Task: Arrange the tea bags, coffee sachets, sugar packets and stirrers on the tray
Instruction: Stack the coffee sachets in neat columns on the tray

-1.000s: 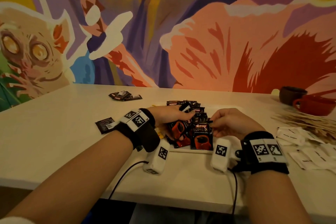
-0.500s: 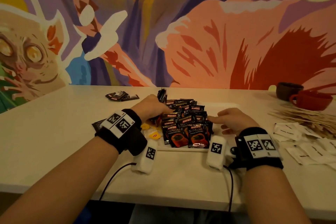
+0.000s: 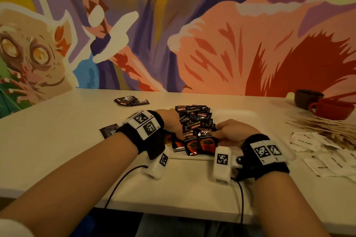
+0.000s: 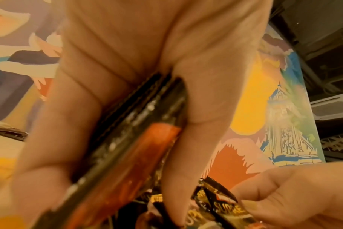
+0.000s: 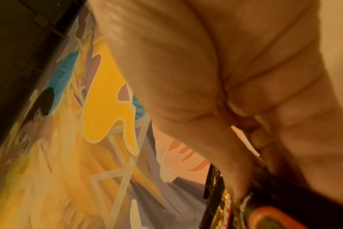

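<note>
Several black coffee sachets (image 3: 196,121) lie in overlapping rows on the left half of a white tray (image 3: 238,117). At the pile's left side, my left hand (image 3: 174,123) grips a few black-and-orange sachets (image 4: 135,139) edge-on between thumb and fingers. My right hand (image 3: 227,131) sits at the pile's right front and pinches the top edge of a front sachet (image 5: 215,192) with the thumb on it. Wooden stirrers (image 3: 325,127) and white sugar packets (image 3: 316,144) lie on the table to the right of the tray.
More loose sachets (image 3: 131,100) lie at the back left, and a single one (image 3: 108,130) left of my left wrist. A red cup (image 3: 333,108) and a dark cup (image 3: 308,98) stand at the far right. The table's front edge is close below my wrists.
My left hand, raised over the back of the pile half a second ago, has come back down to its left front. My right hand has moved in onto the front sachets.
</note>
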A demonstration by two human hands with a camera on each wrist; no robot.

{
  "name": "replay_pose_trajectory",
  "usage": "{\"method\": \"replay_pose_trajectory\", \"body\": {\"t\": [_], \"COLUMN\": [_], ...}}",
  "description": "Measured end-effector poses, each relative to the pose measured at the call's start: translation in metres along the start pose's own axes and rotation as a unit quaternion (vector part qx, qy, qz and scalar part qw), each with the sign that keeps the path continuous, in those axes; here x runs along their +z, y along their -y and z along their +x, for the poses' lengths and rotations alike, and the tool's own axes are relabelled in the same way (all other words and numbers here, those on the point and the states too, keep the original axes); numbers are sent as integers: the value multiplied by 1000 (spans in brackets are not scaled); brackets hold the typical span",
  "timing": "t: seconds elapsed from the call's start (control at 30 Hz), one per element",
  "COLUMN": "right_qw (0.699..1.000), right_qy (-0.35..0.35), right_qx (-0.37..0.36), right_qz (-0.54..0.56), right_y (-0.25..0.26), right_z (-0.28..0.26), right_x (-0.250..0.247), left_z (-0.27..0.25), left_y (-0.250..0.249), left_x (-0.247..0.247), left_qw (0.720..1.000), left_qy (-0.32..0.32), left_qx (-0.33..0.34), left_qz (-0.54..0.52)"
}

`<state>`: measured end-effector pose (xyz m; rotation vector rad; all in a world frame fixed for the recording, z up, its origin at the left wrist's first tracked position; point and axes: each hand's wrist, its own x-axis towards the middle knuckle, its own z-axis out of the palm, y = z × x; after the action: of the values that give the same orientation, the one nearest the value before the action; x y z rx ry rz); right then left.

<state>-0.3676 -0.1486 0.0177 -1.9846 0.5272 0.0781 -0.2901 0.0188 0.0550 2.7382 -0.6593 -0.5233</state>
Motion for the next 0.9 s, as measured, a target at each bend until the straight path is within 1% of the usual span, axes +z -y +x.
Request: {"method": "replay_pose_trajectory", "body": {"t": [0.13, 0.33, 0.4, 0.5, 0.63, 0.7, 0.83, 0.9], "right_qw": [1000, 999, 999, 997, 994, 995, 998, 998], "right_qy": [11, 43, 43, 65, 91, 78, 49, 17], "right_qx": [1, -16, -22, -30, -38, -42, -43, -52], "right_qz": [16, 10, 17, 32, -35, -40, 3, 19], "right_y": [2, -2, -2, -1, -1, -2, -1, 0], "right_z": [0, -1, 0, -2, -2, 1, -1, -5], "right_x": [3, 0, 1, 4, 3, 4, 5, 5], "left_z": [2, 5, 4, 3, 2, 2, 5, 6], "left_y": [2, 6, 3, -3, -6, -6, -5, -3], "left_x": [-3, -4, -3, 0, 2, 2, -1, -2], "left_qw": [1000, 997, 997, 998, 998, 998, 996, 995], "left_qy": [-4, -33, -28, -19, 4, 7, -2, -5], "left_qx": [22, 17, 32, 48, 61, 65, 57, 54], "left_qz": [6, -65, -58, -33, 3, 27, 70, 81]}}
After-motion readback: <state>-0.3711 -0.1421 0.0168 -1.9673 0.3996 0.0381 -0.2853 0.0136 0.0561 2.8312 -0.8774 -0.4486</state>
